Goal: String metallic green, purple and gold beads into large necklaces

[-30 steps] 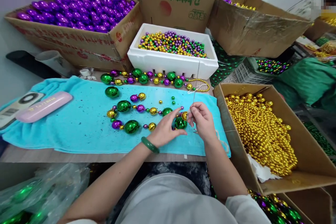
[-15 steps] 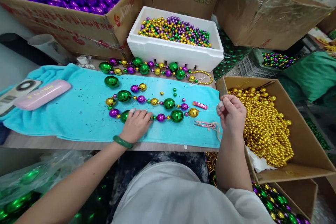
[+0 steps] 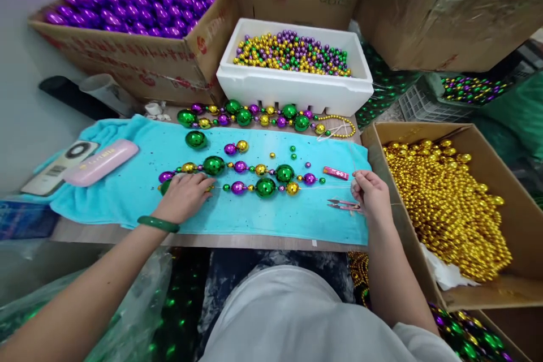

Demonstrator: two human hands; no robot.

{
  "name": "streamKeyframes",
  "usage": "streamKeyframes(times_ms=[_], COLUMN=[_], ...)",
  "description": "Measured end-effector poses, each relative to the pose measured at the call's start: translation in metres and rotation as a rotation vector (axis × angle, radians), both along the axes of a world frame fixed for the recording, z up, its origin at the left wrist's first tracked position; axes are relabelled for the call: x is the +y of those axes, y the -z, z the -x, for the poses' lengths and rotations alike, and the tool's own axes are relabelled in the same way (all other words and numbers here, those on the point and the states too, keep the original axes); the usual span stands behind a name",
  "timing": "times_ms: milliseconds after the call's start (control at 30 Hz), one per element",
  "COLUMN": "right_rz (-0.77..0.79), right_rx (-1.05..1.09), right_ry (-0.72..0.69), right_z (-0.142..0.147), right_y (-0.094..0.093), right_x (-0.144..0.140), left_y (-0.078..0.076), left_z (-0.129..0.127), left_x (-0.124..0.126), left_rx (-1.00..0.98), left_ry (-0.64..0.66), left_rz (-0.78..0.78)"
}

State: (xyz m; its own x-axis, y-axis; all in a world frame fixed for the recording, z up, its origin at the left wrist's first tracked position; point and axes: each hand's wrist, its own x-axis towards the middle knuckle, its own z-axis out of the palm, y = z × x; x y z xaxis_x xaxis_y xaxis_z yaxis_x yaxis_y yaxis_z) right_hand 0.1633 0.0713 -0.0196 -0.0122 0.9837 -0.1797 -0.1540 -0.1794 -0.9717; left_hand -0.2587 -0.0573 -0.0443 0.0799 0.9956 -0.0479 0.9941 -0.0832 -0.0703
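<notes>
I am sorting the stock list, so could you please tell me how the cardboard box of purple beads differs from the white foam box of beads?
The cardboard box holds large beads of one colour, purple; the white foam box holds much smaller beads in mixed gold, green and purple. The cardboard box is brown, printed and taped; the foam box is plain white. The cardboard box sits at the back left, the foam box at the back centre. Both are open-topped and nearly full.

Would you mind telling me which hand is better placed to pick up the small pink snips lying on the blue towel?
Probably the right hand: it sits at the towel's right end, right beside the snips. The left hand rests on the bead strand's far left end, well away.
</notes>
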Motion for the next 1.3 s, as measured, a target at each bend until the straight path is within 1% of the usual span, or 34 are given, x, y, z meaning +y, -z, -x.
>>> streamKeyframes(times_ms=[67,167,267,333,467,533,633,733,867,967,1067,1200,1300], right_rz=[-0.005,-0.020,-0.032,-0.036,-0.049,-0.047,-0.006,0.065,0.110,0.099,0.069,0.057,0.072], right_rx=[0.003,0.012,0.018,0.018,-0.021,-0.033,0.001,0.058,0.159,0.174,0.161,0.141,0.141], right_ry=[-0.010,-0.019,-0.007,0.014,0.027,0.010,-0.022,-0.047,-0.103,-0.110,-0.072,-0.038,-0.044], right_z=[0.002,0.005,0.010,0.013,0.015,0.013,0.010,0.011,0.014,0.009,-0.002,-0.011,-0.008], right_y=[-0.001,-0.003,-0.005,-0.007,-0.008,-0.009,-0.010,-0.010,-0.013,-0.019,-0.022,-0.018,-0.011], right_x=[0.000,0.000,0.000,0.000,0.001,0.000,-0.002,-0.005,-0.005,-0.005,-0.004,-0.002,-0.001], left_y=[-0.002,-0.008,-0.015,-0.016,-0.007,-0.003,-0.004,-0.005,0.004,0.012,0.015,0.009,0.001], left_z=[-0.001,-0.011,-0.034,-0.054,-0.094,-0.111,-0.136,-0.162,-0.190,-0.198,-0.194,-0.186,-0.182], left_x=[0.000,0.000,0.001,0.003,0.012,0.016,0.022,0.031,0.044,0.050,0.050,0.050,0.052], left_rx=[0.019,0.011,-0.044,-0.117,-0.264,-0.296,-0.277,-0.246,-0.190,-0.153,-0.150,-0.161,-0.192], left_ry=[-0.005,-0.007,-0.005,0.011,0.071,0.106,0.172,0.275,0.377,0.391,0.372,0.363,0.370], left_rz=[-0.008,-0.085,-0.170,-0.212,-0.251,-0.267,-0.322,-0.355,-0.323,-0.287,-0.277,-0.243,-0.193])
